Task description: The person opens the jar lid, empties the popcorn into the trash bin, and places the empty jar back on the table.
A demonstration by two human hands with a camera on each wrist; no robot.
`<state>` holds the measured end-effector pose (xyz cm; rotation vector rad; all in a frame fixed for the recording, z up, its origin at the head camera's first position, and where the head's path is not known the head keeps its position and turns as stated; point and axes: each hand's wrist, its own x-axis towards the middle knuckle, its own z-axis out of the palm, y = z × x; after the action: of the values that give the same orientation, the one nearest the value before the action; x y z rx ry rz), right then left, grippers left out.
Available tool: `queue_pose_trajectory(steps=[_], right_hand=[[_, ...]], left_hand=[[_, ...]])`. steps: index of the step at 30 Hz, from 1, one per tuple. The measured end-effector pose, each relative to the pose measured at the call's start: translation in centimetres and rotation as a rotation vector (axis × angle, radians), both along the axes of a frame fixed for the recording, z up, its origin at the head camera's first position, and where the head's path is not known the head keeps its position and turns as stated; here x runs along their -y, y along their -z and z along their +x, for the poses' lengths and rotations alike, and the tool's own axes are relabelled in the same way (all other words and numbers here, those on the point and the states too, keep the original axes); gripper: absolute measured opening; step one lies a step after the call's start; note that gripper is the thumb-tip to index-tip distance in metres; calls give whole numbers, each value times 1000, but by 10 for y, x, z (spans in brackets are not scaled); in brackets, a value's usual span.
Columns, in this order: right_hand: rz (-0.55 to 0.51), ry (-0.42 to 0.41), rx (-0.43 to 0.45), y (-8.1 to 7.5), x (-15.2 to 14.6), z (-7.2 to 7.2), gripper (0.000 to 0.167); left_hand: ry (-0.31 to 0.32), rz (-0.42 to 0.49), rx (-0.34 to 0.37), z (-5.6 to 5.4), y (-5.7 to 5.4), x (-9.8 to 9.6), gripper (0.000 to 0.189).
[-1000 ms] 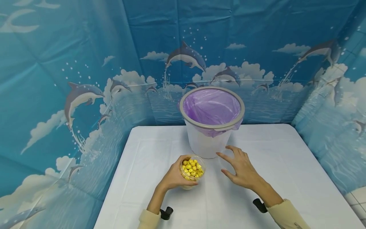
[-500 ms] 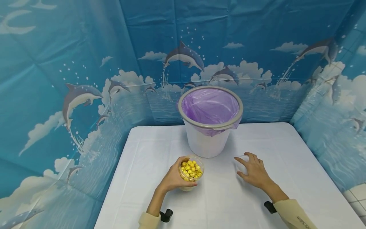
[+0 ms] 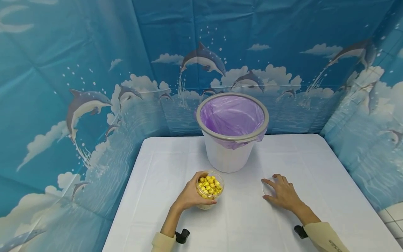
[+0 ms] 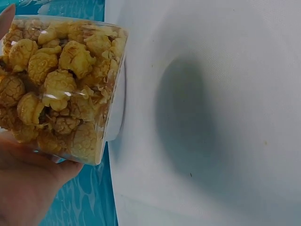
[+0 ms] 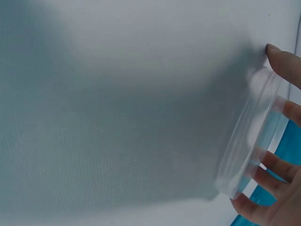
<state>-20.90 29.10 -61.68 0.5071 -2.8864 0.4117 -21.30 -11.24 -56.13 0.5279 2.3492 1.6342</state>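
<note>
A clear plastic jar (image 3: 210,185) of golden caramel popcorn (image 4: 59,89) is lidless in the head view, its round mouth facing up. My left hand (image 3: 190,192) grips it round the side, thumb on the near side and fingers on the far side. Over to the right, my right hand (image 3: 281,192) spans a clear round lid (image 5: 249,136) low at the white tabletop. In the right wrist view several fingertips touch the lid's edge and face, while the uppermost fingertip stands just off its rim.
A white bin (image 3: 228,159) with a grey rim and a purple liner (image 3: 233,115) stands behind the hands on the white-covered table (image 3: 170,154). Blue dolphin-print sheeting (image 3: 176,21) hangs behind and along the sides.
My right hand has moved right and toward me from beside the bin, taking the clear lid down to the table. The left hand and the popcorn jar have stayed almost still.
</note>
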Motion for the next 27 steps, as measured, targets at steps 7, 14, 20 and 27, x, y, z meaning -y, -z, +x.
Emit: queue_pose_trajectory(steps=[7,14,20,27], right_hand=[[-5,-29,162,-21,1,-12,76],[-61,48,327,-113,-18,-64,79],[-176,76,256,-212,-19,-108,76],[-153,14,240,-256,21,-146,82]], left_hand=[[-20,2,2,-1,0,7,104],[-36,-5,15,0,3,16,103],[-45,-8,30,0,7,23,104],[-43,8,49,2,12,28,104]])
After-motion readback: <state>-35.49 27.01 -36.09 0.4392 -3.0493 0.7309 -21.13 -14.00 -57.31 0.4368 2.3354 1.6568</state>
